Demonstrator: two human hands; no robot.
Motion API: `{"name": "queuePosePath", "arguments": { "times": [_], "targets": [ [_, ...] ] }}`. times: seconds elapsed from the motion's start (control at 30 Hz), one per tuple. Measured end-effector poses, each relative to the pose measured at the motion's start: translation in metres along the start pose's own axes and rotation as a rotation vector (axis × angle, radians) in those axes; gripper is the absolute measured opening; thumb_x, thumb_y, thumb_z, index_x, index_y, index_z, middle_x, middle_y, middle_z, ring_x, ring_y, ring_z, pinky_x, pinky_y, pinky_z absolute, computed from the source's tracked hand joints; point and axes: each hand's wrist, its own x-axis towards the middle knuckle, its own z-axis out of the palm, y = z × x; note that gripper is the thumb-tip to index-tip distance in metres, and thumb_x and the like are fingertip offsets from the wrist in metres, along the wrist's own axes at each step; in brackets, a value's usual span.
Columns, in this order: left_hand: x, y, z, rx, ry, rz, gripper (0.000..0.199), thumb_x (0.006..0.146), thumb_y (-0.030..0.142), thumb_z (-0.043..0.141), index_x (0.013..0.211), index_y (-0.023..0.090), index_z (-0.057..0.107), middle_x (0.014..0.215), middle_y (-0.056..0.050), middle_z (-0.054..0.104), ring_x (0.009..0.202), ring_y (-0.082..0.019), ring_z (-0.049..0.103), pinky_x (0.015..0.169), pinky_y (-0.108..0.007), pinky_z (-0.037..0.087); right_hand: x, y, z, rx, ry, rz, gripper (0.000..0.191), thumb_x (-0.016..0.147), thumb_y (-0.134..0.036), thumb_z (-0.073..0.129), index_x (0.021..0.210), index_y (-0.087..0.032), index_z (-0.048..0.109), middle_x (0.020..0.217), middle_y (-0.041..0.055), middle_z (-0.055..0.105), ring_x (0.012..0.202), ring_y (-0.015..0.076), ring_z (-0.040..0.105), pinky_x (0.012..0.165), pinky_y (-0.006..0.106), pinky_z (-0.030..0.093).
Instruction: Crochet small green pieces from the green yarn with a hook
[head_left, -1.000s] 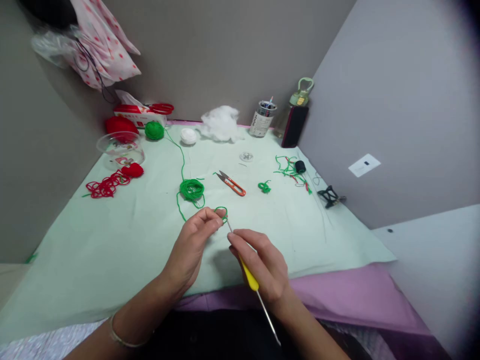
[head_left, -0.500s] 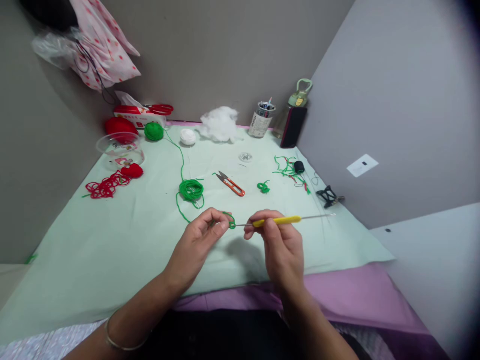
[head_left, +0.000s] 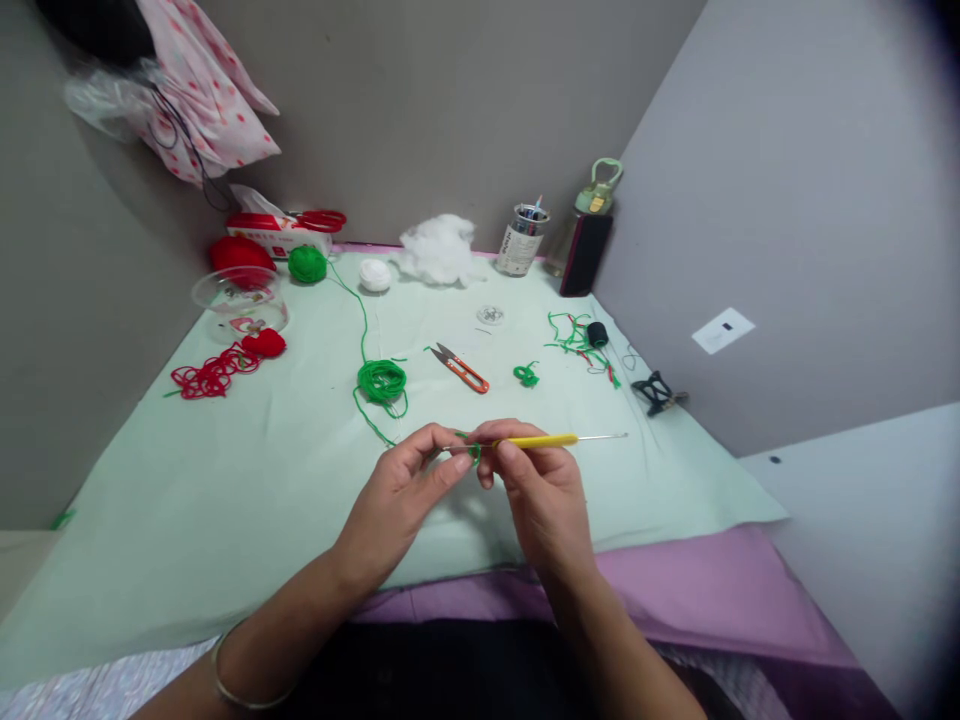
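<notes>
My left hand (head_left: 405,480) pinches a small green yarn piece (head_left: 475,453) between thumb and fingers. A strand runs from it back to a loose green yarn coil (head_left: 382,381). In my right hand (head_left: 536,490) is a crochet hook with a yellow handle (head_left: 540,441), its thin shaft pointing left through or over the green piece; which one, I cannot tell. The fingertips of both hands are nearly touching. Beyond them lie orange thread snips (head_left: 461,369), blades apart, and a small green yarn bundle (head_left: 526,375).
Red yarn (head_left: 210,373), a clear plastic tub (head_left: 247,310) and a green ball (head_left: 307,264) sit at the left. White stuffing (head_left: 441,250), a pen tin (head_left: 523,240), a phone (head_left: 586,256) and a bottle (head_left: 596,195) stand at the back. Yarn scraps (head_left: 574,335) lie right.
My right hand and the hook have moved left, up to my left hand. The hook's left tip now reaches across the left fingers. My left hand has barely moved.
</notes>
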Motion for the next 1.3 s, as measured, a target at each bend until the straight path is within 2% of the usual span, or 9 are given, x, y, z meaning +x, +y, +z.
{"name": "queuePosePath", "arguments": {
  "times": [0.3, 0.43, 0.63, 0.83, 0.93, 1.03, 1.13, 1.2, 1.3],
  "targets": [
    [0.010, 0.007, -0.036, 0.560, 0.055, 0.176, 0.031, 0.101, 0.047, 0.059, 0.114, 0.025, 0.077, 0.131, -0.009, 0.072, 0.138, -0.030, 0.056, 0.120, -0.047, 0.038, 0.008, -0.015, -0.001, 0.232, 0.002, 0.164, 0.017, 0.083, -0.038, 0.087, 0.084, -0.022, 0.082, 0.082, 0.0023, 0.075, 0.056, 0.0061, 0.055, 0.053, 0.018, 0.046],
    [0.013, 0.019, -0.051, 0.592, 0.102, 0.178, 0.037, 0.104, 0.050, 0.053, 0.115, 0.024, 0.078, 0.129, -0.008, 0.073, 0.127, -0.028, 0.063, 0.112, -0.043, 0.046, 0.007, -0.021, -0.003, 0.307, -0.058, 0.173, 0.017, 0.083, -0.037, 0.088, 0.082, -0.022, 0.079, 0.080, 0.0014, 0.075, 0.052, 0.0047, 0.051, 0.050, 0.017, 0.046],
    [0.025, 0.035, -0.069, 0.534, 0.248, 0.152, 0.036, 0.099, 0.049, 0.064, 0.079, 0.026, 0.082, 0.095, -0.006, 0.079, 0.098, -0.027, 0.070, 0.099, -0.037, 0.050, 0.008, -0.022, -0.005, 0.297, -0.120, 0.166, 0.021, 0.083, -0.040, 0.086, 0.081, -0.022, 0.075, 0.077, 0.0003, 0.071, 0.050, 0.0068, 0.051, 0.046, 0.019, 0.047],
    [0.043, 0.044, -0.094, 0.651, 0.305, 0.181, 0.023, 0.078, 0.041, 0.088, 0.067, 0.026, 0.075, 0.103, -0.006, 0.077, 0.083, -0.023, 0.062, 0.076, -0.029, 0.053, 0.009, -0.020, -0.008, 0.247, -0.102, 0.114, 0.019, 0.086, -0.038, 0.085, 0.084, -0.022, 0.075, 0.080, 0.0014, 0.072, 0.054, 0.0080, 0.056, 0.050, 0.020, 0.052],
    [0.035, 0.048, -0.083, 0.486, 0.296, 0.119, 0.028, 0.089, 0.045, 0.078, 0.074, 0.022, 0.071, 0.119, -0.008, 0.075, 0.090, -0.022, 0.068, 0.073, -0.027, 0.057, 0.009, -0.019, -0.007, 0.197, -0.078, 0.052, 0.016, 0.087, -0.037, 0.083, 0.086, -0.021, 0.078, 0.083, 0.0024, 0.074, 0.057, 0.0087, 0.061, 0.053, 0.021, 0.054],
    [0.018, 0.049, -0.055, -0.009, 0.041, 0.004, 0.040, 0.096, 0.059, 0.064, 0.091, 0.022, 0.074, 0.130, -0.014, 0.072, 0.115, -0.034, 0.070, 0.066, -0.032, 0.063, 0.008, -0.021, -0.005, 0.124, -0.047, 0.002, 0.017, 0.088, -0.038, 0.083, 0.086, -0.022, 0.078, 0.084, 0.0032, 0.075, 0.058, 0.0100, 0.062, 0.055, 0.023, 0.055],
    [0.005, 0.044, -0.028, -0.251, -0.130, -0.085, 0.046, 0.097, 0.066, 0.059, 0.111, 0.025, 0.075, 0.146, -0.014, 0.065, 0.132, -0.040, 0.062, 0.080, -0.045, 0.067, 0.006, -0.024, -0.003, 0.055, -0.032, -0.056, 0.018, 0.088, -0.039, 0.082, 0.087, -0.021, 0.078, 0.086, 0.0038, 0.075, 0.059, 0.0113, 0.062, 0.056, 0.026, 0.056],
    [0.001, 0.037, -0.018, -0.252, -0.107, -0.089, 0.045, 0.098, 0.066, 0.057, 0.107, 0.025, 0.074, 0.147, -0.013, 0.065, 0.139, -0.040, 0.057, 0.100, -0.055, 0.060, 0.005, -0.024, -0.003, 0.021, -0.030, -0.103, 0.017, 0.091, -0.038, 0.079, 0.089, -0.022, 0.079, 0.086, 0.0038, 0.075, 0.060, 0.0118, 0.062, 0.056, 0.027, 0.056],
    [0.001, 0.026, -0.013, 0.013, 0.060, -0.018, 0.036, 0.098, 0.054, 0.065, 0.081, 0.024, 0.071, 0.142, -0.008, 0.069, 0.142, -0.035, 0.054, 0.124, -0.055, 0.035, 0.002, -0.022, -0.005, -0.043, -0.027, -0.187, 0.013, 0.098, -0.033, 0.072, 0.094, -0.024, 0.080, 0.092, 0.0041, 0.075, 0.062, 0.0120, 0.064, 0.058, 0.028, 0.055]
  ]
}}
